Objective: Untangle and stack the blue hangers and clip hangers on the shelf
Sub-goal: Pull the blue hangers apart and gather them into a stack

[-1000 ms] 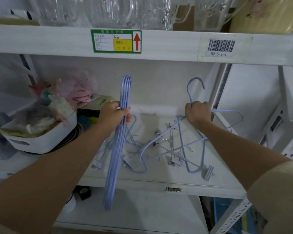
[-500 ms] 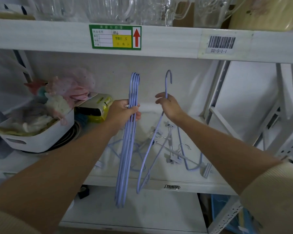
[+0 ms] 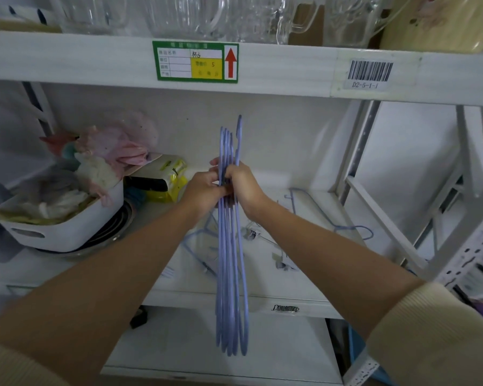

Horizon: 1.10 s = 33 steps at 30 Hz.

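- Left hand and right hand were both closed around a bundle of blue hangers, held edge-on and upright in front of the shelf.
- One hook stood higher than the others.
- Clip hangers lay loose on the shelf, right of the bundle.
- White bin sat at left.

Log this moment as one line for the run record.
left hand: gripping bundle of blue wire hangers | right hand: pressing on bundle | loose clip hangers: on white shelf
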{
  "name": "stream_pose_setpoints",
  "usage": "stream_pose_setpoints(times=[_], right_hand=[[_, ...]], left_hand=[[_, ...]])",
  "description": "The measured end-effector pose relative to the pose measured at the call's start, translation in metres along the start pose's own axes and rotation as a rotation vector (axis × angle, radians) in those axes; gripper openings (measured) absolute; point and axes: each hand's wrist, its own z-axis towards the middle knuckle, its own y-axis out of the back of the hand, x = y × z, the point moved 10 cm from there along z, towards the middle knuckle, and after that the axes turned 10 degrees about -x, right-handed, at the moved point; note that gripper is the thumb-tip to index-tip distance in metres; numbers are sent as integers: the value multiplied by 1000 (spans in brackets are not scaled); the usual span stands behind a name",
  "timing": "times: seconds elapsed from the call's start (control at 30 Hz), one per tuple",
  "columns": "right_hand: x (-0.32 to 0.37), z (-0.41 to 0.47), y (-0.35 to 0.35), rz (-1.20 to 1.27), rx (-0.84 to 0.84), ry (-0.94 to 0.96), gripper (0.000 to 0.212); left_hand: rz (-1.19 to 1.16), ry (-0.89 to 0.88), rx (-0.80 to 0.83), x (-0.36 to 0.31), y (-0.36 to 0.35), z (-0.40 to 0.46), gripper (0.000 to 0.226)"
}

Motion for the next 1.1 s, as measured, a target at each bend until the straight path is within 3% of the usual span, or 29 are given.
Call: stream_pose_setpoints(times=[0.17, 0.43, 0.53, 0.7, 0.83, 0.87, 0.97, 1.1], right_hand=[[-6, 5, 25, -61, -146, 81, 32], [-24, 3, 5, -42, -56, -30, 47], [-29, 4, 2, -18, -82, -62, 40], [-36, 14, 5, -192, -170, 29, 27], [-27, 8, 11, -309, -172, 34, 64], [-28, 9, 12, -307, -170, 12, 64], [-33, 12, 14, -278, -181, -72, 43], [-37, 17, 16, -239, -158, -78, 30]], left_hand=[[7, -28, -42, -2, 11, 5, 10], [54, -28, -49, 4, 5, 7, 20], [66, -17, -22, 6, 2, 6, 19], [47, 36, -33, 11, 4, 9, 17], [61, 43, -19, 14, 0, 16, 18], [56, 39, -31, 14, 1, 17, 18], [35, 26, -54, 14, -1, 20, 19], [-10, 55, -58, 17, -9, 22, 19]])
